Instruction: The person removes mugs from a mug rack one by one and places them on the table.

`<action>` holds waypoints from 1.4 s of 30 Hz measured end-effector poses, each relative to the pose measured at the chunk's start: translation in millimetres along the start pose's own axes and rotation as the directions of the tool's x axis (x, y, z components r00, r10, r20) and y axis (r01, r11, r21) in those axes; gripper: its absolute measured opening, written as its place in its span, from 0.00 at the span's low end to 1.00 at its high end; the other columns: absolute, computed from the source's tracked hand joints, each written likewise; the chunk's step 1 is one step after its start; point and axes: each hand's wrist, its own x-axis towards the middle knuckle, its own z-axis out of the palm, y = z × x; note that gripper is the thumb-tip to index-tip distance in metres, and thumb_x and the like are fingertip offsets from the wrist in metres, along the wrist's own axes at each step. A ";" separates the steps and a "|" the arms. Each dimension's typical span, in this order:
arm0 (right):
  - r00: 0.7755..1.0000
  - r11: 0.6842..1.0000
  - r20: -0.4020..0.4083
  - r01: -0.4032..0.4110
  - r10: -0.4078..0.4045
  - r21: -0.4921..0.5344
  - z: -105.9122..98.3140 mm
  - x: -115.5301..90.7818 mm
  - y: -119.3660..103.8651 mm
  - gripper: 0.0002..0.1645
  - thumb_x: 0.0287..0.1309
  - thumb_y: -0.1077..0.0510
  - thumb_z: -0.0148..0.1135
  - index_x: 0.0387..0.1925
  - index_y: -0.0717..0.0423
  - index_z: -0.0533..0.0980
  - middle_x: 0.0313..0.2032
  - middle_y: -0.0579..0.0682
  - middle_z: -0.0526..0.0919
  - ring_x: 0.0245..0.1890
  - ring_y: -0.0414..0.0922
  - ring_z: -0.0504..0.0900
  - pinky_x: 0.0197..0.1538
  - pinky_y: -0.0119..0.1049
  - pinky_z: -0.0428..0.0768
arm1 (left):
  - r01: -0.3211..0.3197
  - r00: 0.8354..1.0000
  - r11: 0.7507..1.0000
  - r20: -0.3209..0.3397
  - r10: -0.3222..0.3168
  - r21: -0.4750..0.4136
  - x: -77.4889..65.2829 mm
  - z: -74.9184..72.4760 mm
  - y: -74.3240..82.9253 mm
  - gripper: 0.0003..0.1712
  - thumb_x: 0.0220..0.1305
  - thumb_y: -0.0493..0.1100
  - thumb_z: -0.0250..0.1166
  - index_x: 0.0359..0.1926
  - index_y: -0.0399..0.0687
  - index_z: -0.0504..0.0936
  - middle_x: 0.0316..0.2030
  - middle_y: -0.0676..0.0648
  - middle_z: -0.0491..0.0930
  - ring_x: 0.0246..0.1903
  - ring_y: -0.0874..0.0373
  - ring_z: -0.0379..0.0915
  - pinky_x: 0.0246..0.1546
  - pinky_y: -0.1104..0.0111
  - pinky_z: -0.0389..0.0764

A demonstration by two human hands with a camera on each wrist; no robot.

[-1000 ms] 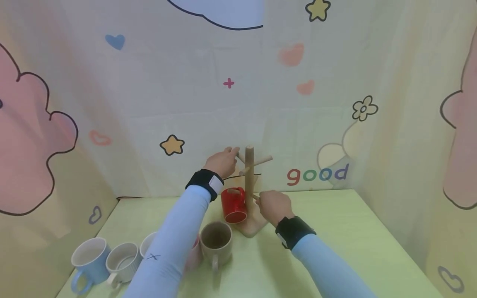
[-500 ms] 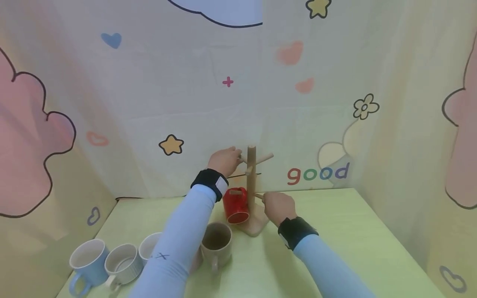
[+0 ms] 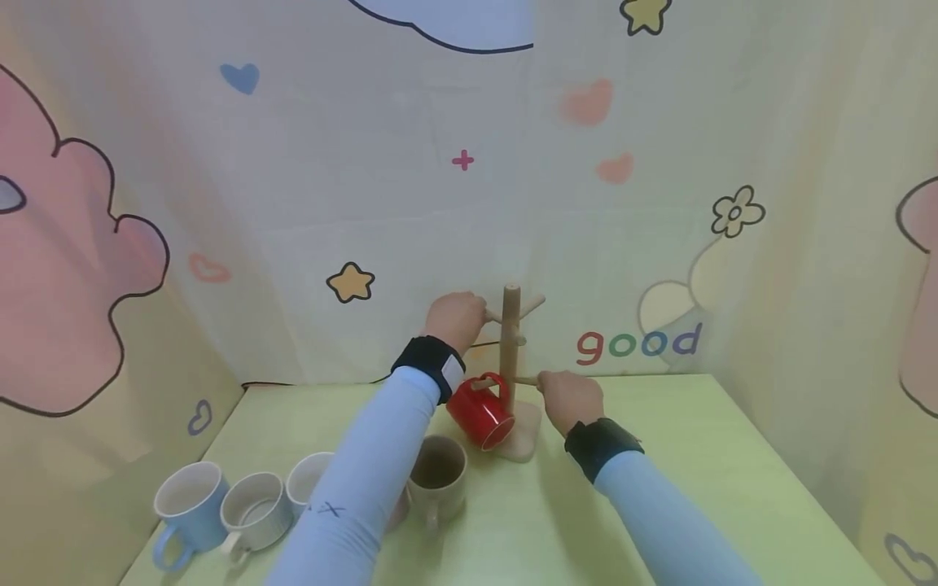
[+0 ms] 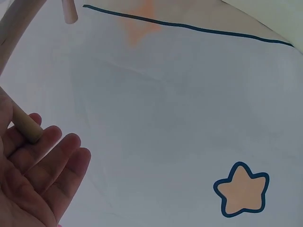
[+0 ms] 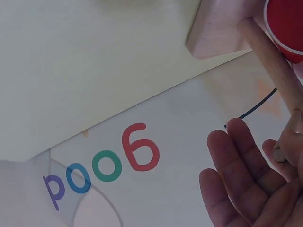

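A wooden mug tree (image 3: 509,354) stands near the back of the table, its post upright on a pale wooden base (image 3: 522,439). My left hand (image 3: 456,321) pinches the upper left peg, whose rounded end (image 4: 29,128) lies against the fingers. Lower down on the right, my right hand (image 3: 572,400) pinches another peg; in the right wrist view its tip (image 5: 278,154) shows between thumb and index finger. On the lower left peg a red mug (image 3: 478,413) hangs by its handle, mouth tilted down to the right.
At the front left stand a blue mug (image 3: 192,506), a ribbed white mug (image 3: 256,513) and another white mug (image 3: 306,480). A pinkish mug (image 3: 398,513) is mostly hidden by my left sleeve. Beside it stands a grey-beige mug (image 3: 438,488). A printed cloth (image 3: 410,203) hangs behind.
The mug tree has turned between my hands: its front upper peg has swung from left to right of the post. The red mug has swung with it and tilts more. Both hands still hold pegs.
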 end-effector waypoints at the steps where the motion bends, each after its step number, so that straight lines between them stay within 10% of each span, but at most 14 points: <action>1: 1.000 1.000 0.007 0.002 -0.002 -0.005 -0.2 1.0 0.8 0.05 0.61 0.60 0.67 0.38 0.56 0.84 0.28 0.53 0.86 0.25 0.49 0.81 0.34 0.45 0.83 | 0.001 1.000 1.000 0.004 -0.001 0.011 -0.6 0.1 0.7 0.12 0.68 0.45 0.66 0.49 0.47 0.88 0.36 0.48 0.85 0.33 0.57 0.77 0.44 0.68 0.82; 16: 0.999 0.993 -0.012 0.049 -0.051 -0.103 3.8 13.5 14.8 0.07 0.59 0.64 0.68 0.40 0.58 0.81 0.28 0.56 0.85 0.24 0.51 0.82 0.30 0.50 0.84 | 0.010 1.000 0.998 0.017 -0.011 0.065 -9.1 -5.7 15.0 0.11 0.66 0.44 0.68 0.47 0.50 0.89 0.36 0.50 0.86 0.33 0.57 0.76 0.44 0.69 0.82; 42: 1.000 0.999 0.020 0.021 -0.022 0.027 4.9 21.5 21.4 0.22 0.67 0.63 0.59 0.61 0.59 0.71 0.18 0.51 0.76 0.19 0.50 0.77 0.31 0.48 0.83 | 0.010 1.000 0.991 -0.015 -0.008 0.134 -10.0 -7.2 25.0 0.09 0.66 0.46 0.68 0.45 0.55 0.90 0.32 0.54 0.85 0.29 0.61 0.76 0.38 0.72 0.82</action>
